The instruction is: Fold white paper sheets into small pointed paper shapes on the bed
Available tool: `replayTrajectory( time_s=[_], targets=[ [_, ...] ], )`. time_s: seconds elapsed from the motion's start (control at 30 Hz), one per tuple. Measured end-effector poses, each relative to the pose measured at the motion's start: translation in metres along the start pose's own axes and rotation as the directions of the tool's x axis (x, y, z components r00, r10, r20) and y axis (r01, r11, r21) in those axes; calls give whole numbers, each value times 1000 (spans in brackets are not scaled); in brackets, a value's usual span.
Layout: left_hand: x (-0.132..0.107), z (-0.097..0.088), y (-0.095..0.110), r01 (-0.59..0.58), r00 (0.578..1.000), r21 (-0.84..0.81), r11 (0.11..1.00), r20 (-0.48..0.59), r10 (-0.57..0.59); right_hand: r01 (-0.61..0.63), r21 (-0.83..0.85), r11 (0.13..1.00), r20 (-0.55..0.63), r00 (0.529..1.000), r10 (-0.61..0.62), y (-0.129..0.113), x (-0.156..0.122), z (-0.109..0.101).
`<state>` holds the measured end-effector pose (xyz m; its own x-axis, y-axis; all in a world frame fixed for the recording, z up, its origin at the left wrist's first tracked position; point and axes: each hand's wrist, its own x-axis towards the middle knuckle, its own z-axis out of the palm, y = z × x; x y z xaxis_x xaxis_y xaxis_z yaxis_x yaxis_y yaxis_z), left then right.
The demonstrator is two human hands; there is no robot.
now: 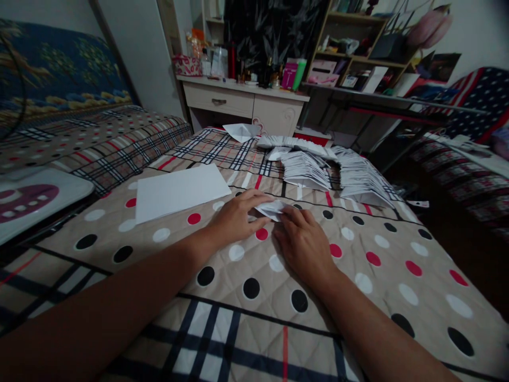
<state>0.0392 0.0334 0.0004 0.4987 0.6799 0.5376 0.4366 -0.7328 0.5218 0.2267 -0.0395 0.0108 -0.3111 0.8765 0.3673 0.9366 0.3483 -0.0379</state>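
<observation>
A small piece of folded white paper (272,209) lies between my hands, low over the polka-dot bedspread. My left hand (237,215) grips its left end between thumb and fingers. The fingers of my right hand (303,241) are curled and closed on its right end. To the left of my left hand rests a stack of flat white paper sheets (181,192). Beyond my right hand stand rows of folded paper pieces (306,171), packed closely together, with another long row (361,175) to their right.
The patterned bedspread (254,329) spreads under everything. A single folded paper (242,131) lies near the far edge of the bed. Behind it stands a white dresser (218,98) with bottles on top. A white folding table (40,196) with a purple print is at the left.
</observation>
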Motion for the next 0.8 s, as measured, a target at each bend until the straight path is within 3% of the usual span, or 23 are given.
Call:
replayTrajectory(
  time_s=[0.2, 0.37, 0.57, 0.8],
  targets=[
    [1, 0, -5, 93, 996, -41, 995, -8, -94, -173, -79, 982, -60, 984, 168, 23, 11, 12],
    [1, 2, -8, 142, 990, -48, 989, 26, -141, -320, -184, 929, 11, 945, 327, 42, 28, 20],
    [0, 1, -10, 151, 988, -44, 988, 43, -149, -374, -233, 898, 72, 914, 399, 60, 44, 31],
    [-2, 5, -11, 162, 985, -26, 986, 60, -160, -423, -247, 872, 29, 896, 443, 70, 61, 40]
  ],
)
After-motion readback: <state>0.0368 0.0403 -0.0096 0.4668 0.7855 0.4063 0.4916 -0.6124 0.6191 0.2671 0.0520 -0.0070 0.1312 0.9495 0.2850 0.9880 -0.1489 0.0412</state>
